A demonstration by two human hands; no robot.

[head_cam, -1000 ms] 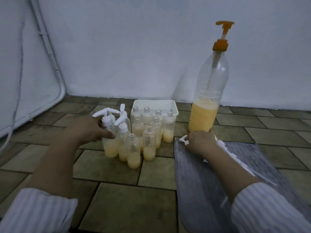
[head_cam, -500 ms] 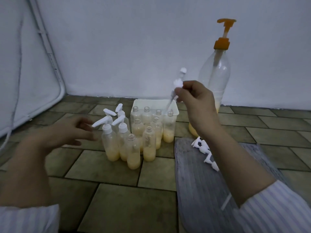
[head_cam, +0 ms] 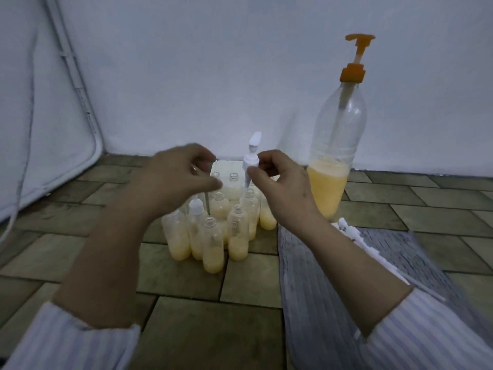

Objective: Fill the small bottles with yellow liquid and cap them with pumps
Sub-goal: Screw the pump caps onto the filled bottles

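Two hands up: my right hand (head_cam: 280, 180) pinches a white pump (head_cam: 250, 160) above the small bottles (head_cam: 213, 244); my left hand (head_cam: 176, 177) curls, its grip unclear.

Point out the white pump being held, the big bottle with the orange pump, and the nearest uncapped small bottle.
white pump (head_cam: 250, 162): head view, on its collar, pinched by the right hand (head_cam: 282, 182).
big bottle (head_cam: 336, 145): head view, on its clear wall.
nearest uncapped small bottle (head_cam: 213, 247): head view, on its body.

Improvised indoor floor workspace: tiled floor (head_cam: 186, 324), white fabric backdrop (head_cam: 186, 76), grey mat (head_cam: 320, 303), no bench.
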